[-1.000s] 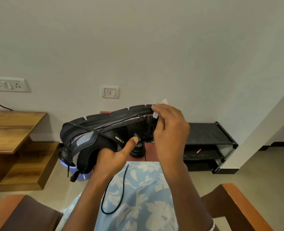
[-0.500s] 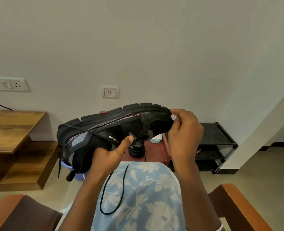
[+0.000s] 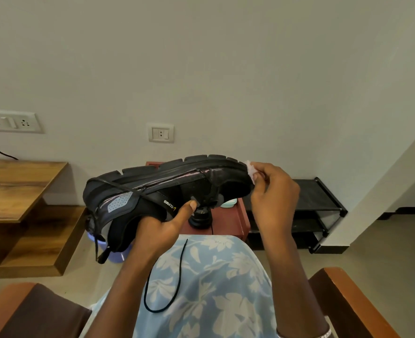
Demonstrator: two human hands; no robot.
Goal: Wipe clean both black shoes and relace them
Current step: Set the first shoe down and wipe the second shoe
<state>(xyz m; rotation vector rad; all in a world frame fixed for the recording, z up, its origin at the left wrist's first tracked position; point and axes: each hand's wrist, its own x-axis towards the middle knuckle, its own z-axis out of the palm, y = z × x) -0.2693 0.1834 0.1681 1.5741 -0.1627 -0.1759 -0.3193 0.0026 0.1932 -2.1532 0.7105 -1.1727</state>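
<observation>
Well above the lap, the black shoe [image 3: 167, 189] is held in the air on its side, its lugged sole turned up toward the wall, heel to the left and toe to the right. The left hand [image 3: 160, 228] grips it from below at the collar; its fingers curl out of sight behind the opening and the thumb presses on the side panel just beside the printed logo. The right hand [image 3: 272, 198] is at the toe, its fingers pinching a small white wipe [image 3: 250, 169] that touches the front edge of the sole. A dark cord hangs down from the heel end.

A loose black lace [image 3: 181, 264] lies in a curve on the blue floral cloth [image 3: 213, 276] over the lap, between the two forearms.

Beyond the knees stands a small red desk [image 3: 228, 220]. Near its front edge sits a black round object [image 3: 200, 218], perhaps a polish bottle, its top hidden by the shoe. A pale teal item [image 3: 228, 203] sits toward the back edge, mostly covered. A black shoe rack [image 3: 311, 193] stands against the wall to the right, and a wooden desk [image 3: 13, 189] to the left. A lavender tub [image 3: 118, 254] is on the floor below the heel.
</observation>
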